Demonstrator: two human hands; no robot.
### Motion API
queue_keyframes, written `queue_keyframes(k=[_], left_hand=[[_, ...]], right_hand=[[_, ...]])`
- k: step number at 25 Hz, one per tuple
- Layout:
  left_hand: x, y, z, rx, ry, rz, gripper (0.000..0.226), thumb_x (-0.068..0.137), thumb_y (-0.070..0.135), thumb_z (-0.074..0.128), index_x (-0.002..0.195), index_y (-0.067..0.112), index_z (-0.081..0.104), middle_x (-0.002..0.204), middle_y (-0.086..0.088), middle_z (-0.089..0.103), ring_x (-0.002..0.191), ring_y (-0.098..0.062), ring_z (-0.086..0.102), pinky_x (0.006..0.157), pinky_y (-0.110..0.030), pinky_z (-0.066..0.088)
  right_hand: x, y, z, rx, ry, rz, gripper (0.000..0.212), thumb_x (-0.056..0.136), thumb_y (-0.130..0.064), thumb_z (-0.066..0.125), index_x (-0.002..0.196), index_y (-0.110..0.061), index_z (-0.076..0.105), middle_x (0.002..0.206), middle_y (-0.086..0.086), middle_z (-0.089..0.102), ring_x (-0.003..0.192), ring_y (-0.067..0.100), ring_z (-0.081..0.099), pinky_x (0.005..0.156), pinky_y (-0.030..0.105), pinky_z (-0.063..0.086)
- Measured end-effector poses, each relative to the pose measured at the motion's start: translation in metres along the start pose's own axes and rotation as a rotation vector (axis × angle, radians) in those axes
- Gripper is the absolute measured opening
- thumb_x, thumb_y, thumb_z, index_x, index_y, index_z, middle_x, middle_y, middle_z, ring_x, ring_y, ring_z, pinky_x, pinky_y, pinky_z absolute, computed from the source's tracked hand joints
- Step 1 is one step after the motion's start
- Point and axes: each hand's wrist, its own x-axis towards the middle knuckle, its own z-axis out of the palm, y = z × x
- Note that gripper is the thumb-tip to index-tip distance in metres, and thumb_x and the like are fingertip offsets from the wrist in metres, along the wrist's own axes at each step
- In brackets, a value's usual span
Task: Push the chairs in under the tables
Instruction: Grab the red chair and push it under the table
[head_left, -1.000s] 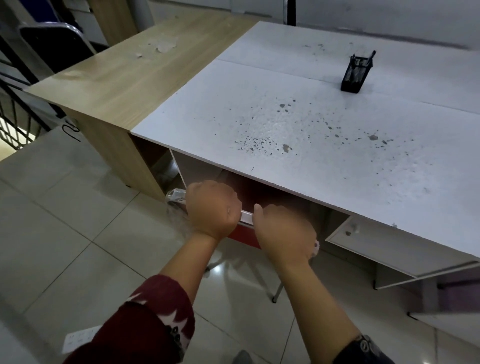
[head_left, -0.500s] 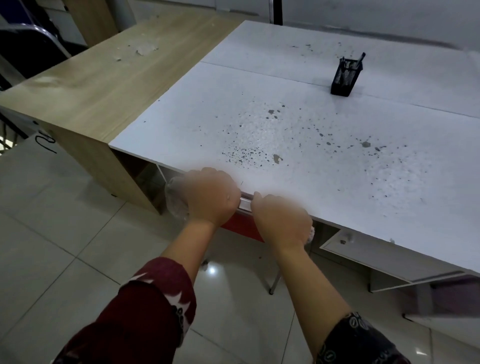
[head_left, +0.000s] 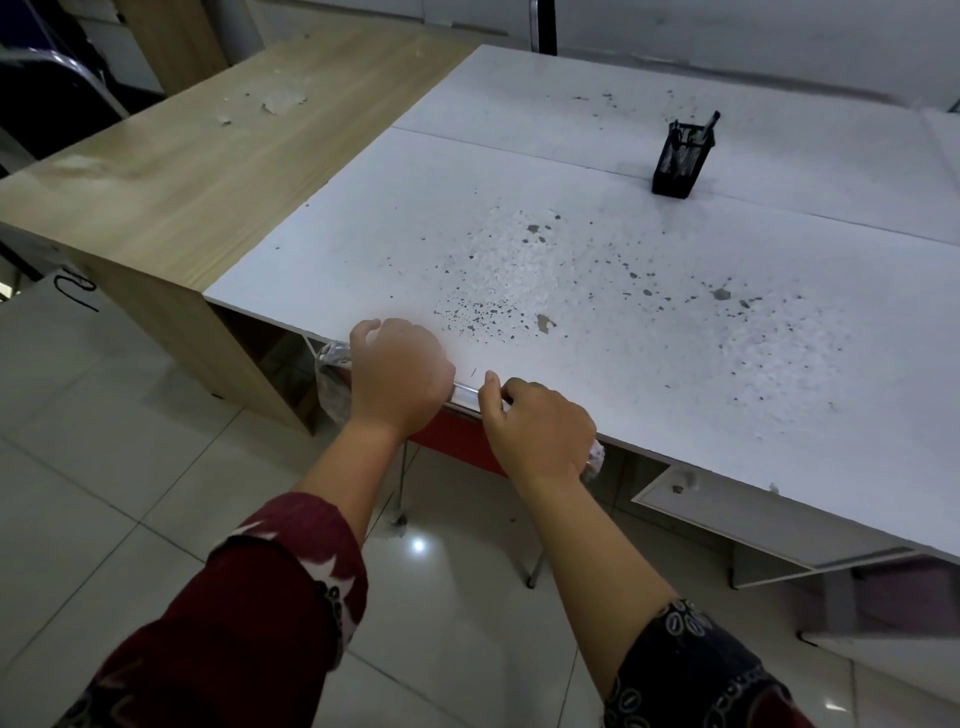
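Note:
A red chair (head_left: 457, 441) with a chrome top rail wrapped in plastic stands at the front edge of the white table (head_left: 649, 312). Its backrest is right against the table edge and its seat is hidden beneath the top. Two thin metal legs show on the floor below. My left hand (head_left: 397, 376) is closed over the left part of the rail. My right hand (head_left: 540, 428) is closed over the rail's right part. Both knuckles reach over the table's edge.
A wooden table (head_left: 171, 171) joins the white one on the left. A black mesh pen holder (head_left: 683, 158) stands far back on the white top. A white drawer unit (head_left: 753, 525) hangs under the table to the right. Another dark chair (head_left: 47, 88) sits far left. Tiled floor lies below.
Both hands have moved forward with the chair's rail, from below the table's front edge to right against it. The chair's backrest now shows less red.

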Motion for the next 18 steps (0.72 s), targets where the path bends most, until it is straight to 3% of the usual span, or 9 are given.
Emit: queue_keyframes(k=[3, 6, 10, 14, 16, 18], left_hand=[[0.000, -0.005, 0.000, -0.013, -0.001, -0.009, 0.047, 0.079, 0.032, 0.026, 0.067, 0.009, 0.065, 0.083, -0.002, 0.071, 0.096, -0.023, 0.057, 0.098, -0.042, 0.023], [-0.002, -0.003, 0.000, -0.018, -0.038, -0.054, 0.047, 0.082, 0.032, 0.026, 0.071, 0.010, 0.066, 0.089, -0.002, 0.070, 0.101, -0.021, 0.054, 0.099, -0.040, 0.019], [-0.005, -0.004, -0.002, -0.017, -0.153, -0.053, 0.036, 0.092, 0.029, 0.034, 0.089, 0.012, 0.065, 0.109, -0.002, 0.065, 0.114, -0.021, 0.045, 0.097, -0.042, 0.021], [-0.009, -0.011, -0.006, -0.129, -0.268, -0.010, 0.032, 0.096, 0.033, 0.034, 0.099, 0.017, 0.062, 0.120, 0.000, 0.059, 0.122, -0.020, 0.038, 0.107, -0.043, 0.014], [-0.016, -0.015, -0.012, -0.208, -0.288, -0.007, 0.031, 0.096, 0.034, 0.034, 0.101, 0.020, 0.061, 0.119, 0.002, 0.059, 0.122, -0.018, 0.038, 0.111, -0.040, 0.006], [-0.021, -0.017, -0.015, -0.244, -0.274, -0.017, 0.030, 0.097, 0.032, 0.036, 0.100, 0.020, 0.063, 0.113, 0.002, 0.062, 0.117, -0.018, 0.043, 0.111, -0.036, 0.006]], right_hand=[[0.000, -0.001, 0.002, -0.017, -0.018, -0.012, 0.046, 0.091, -0.044, 0.036, 0.056, -0.017, 0.047, 0.047, -0.003, 0.040, 0.047, 0.022, 0.040, 0.047, 0.025, 0.013], [0.000, -0.001, 0.003, -0.015, -0.015, 0.005, 0.046, 0.091, -0.044, 0.035, 0.056, -0.017, 0.048, 0.049, -0.002, 0.044, 0.049, 0.022, 0.043, 0.050, 0.026, 0.019], [-0.005, -0.005, 0.001, -0.019, -0.019, 0.032, 0.043, 0.092, -0.044, 0.034, 0.060, -0.018, 0.049, 0.055, 0.000, 0.050, 0.054, 0.023, 0.048, 0.058, 0.029, 0.028], [-0.002, -0.009, -0.001, -0.025, -0.046, 0.134, 0.045, 0.091, -0.041, 0.035, 0.065, -0.013, 0.059, 0.058, 0.002, 0.056, 0.060, 0.025, 0.052, 0.064, 0.031, 0.030], [0.000, -0.014, 0.000, 0.002, -0.041, 0.196, 0.034, 0.090, -0.034, 0.037, 0.080, -0.015, 0.063, 0.066, 0.003, 0.063, 0.067, 0.025, 0.056, 0.070, 0.033, 0.028], [0.004, -0.025, 0.002, 0.029, -0.053, 0.220, 0.024, 0.089, -0.022, 0.039, 0.106, -0.020, 0.057, 0.079, 0.004, 0.068, 0.076, 0.026, 0.058, 0.076, 0.035, 0.027]])
